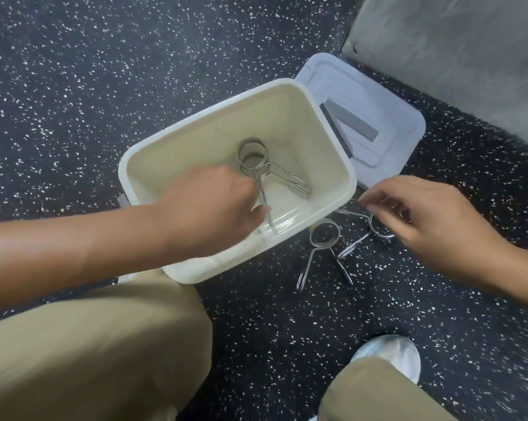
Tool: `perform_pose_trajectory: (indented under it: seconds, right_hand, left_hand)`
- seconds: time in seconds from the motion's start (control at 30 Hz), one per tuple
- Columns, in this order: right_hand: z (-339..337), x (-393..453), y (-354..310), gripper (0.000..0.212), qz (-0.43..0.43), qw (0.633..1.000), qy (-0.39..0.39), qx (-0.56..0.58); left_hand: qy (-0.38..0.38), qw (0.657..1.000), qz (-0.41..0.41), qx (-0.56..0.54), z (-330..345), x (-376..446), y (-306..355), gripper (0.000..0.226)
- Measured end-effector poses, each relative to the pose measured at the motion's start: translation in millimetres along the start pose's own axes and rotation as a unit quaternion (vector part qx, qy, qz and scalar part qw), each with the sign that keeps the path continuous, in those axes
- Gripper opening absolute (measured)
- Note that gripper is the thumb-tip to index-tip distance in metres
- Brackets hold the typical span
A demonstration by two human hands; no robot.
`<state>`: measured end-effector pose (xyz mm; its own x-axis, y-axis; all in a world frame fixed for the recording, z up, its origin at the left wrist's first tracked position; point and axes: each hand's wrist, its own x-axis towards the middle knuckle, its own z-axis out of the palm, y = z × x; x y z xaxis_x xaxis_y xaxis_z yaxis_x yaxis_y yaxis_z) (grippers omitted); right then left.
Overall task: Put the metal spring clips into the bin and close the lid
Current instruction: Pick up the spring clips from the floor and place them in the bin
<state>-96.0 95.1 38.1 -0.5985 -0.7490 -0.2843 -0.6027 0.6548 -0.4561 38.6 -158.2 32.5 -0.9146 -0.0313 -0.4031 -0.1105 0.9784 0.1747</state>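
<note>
**A:** Since the black speckled rubber floor carries everything, start there: what sits on it?

**B:** A cream rectangular plastic bin, open, with its pale grey hinged lid thrown back flat on the far side of the bin. The person crouches on the near side of the bin, tan trouser knees and one light shoe showing.

**A:** And the hands?

**B:** The left hand reaches down inside the bin, its grip curled around the handle wires of a silver coiled metal spring clip lying with another on the bin's bottom. Whether those fingers are clamped on the wire or just letting go, I cannot tell. The right hand hovers just right of the bin, its grip apart, fingers spread and holding nothing.

**A:** What is under it?

**B:** Two more silver spring clips on the floor beside the bin's near right corner: one fully in view, the other partly under the fingertips.

**A:** So which step is this?

**B:** Loading, I'd judge, about halfway. Next, the right hand needs to pinch a floor clip by its wires and lift it over the rim; the lid comes last, swung over from behind the bin.
</note>
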Motion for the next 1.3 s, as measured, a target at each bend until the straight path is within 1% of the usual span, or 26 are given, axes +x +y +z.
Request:
perform_pose_trajectory:
  seconds: [0.13, 0.23, 0.33, 0.4, 0.5, 0.57, 0.6, 0.63, 0.7, 0.77, 0.87, 0.93, 1.0, 1.07, 1.17, 1.3]
  right_hand:
    - [13, -6, 25, 0.016, 0.05, 0.999, -0.005, -0.003]
    - [25, -8, 49, 0.012, 0.13, 0.991, 0.006, -0.035]
    - [36, -9, 68, 0.01, 0.215, 0.976, -0.001, -0.018]
    - [43, -10, 77, 0.011, 0.236, 0.972, -0.018, -0.014]
    - [52, -9, 81, 0.012, 0.235, 0.97, -0.049, -0.028]
    - [58, -4, 80, 0.014, 0.238, 0.969, -0.059, -0.03]
    - [60, -2, 79, 0.018, 0.244, 0.967, -0.066, -0.035]
    - [63, 2, 77, 0.024, 0.25, 0.965, -0.074, -0.04]
    - [69, 8, 75, 0.031, 0.254, 0.962, -0.085, -0.051]
    - [75, 13, 75, 0.036, 0.252, 0.961, -0.088, -0.074]
    - [79, 16, 75, 0.044, 0.253, 0.955, -0.102, -0.119]
    - [81, 17, 75, 0.044, 0.253, 0.953, -0.101, -0.136]
    - [83, 17, 77, 0.042, 0.255, 0.952, -0.097, -0.138]
    - [84, 15, 78, 0.039, 0.262, 0.952, -0.093, -0.127]
    - [85, 13, 80, 0.029, 0.263, 0.954, -0.089, -0.111]
    - [83, 6, 86, 0.022, 0.268, 0.96, -0.058, -0.052]
  left_hand:
    - [0.035, 0.994, 0.084, -0.063, 2, 4, 34, 0.047]
    - [0.011, 0.983, 0.154, -0.104, 11, 9, 62, 0.037]
    - [-0.026, 0.977, 0.167, -0.131, 24, 11, 86, 0.026]
    - [-0.076, 0.976, 0.138, -0.153, 33, 10, 100, 0.031]
    - [-0.158, 0.966, 0.057, -0.199, 47, 11, 118, 0.052]
    - [-0.173, 0.956, -0.029, -0.235, 58, 17, 123, 0.065]
    - [-0.175, 0.949, -0.075, -0.253, 63, 21, 124, 0.068]
    - [-0.177, 0.939, -0.119, -0.271, 68, 26, 124, 0.068]
    - [-0.19, 0.903, -0.199, -0.329, 79, 35, 125, 0.064]
    - [-0.199, 0.867, -0.245, -0.386, 91, 42, 125, 0.062]
    - [-0.199, 0.842, -0.266, -0.424, 102, 48, 123, 0.061]
    - [-0.188, 0.826, -0.288, -0.447, 106, 52, 119, 0.059]
    - [-0.18, 0.809, -0.3, -0.472, 109, 56, 116, 0.05]
    - [-0.176, 0.799, -0.299, -0.491, 110, 58, 115, 0.038]
    - [-0.16, 0.806, -0.294, -0.488, 111, 61, 112, 0.026]
    - [-0.155, 0.826, -0.271, -0.469, 112, 59, 109, 0.021]
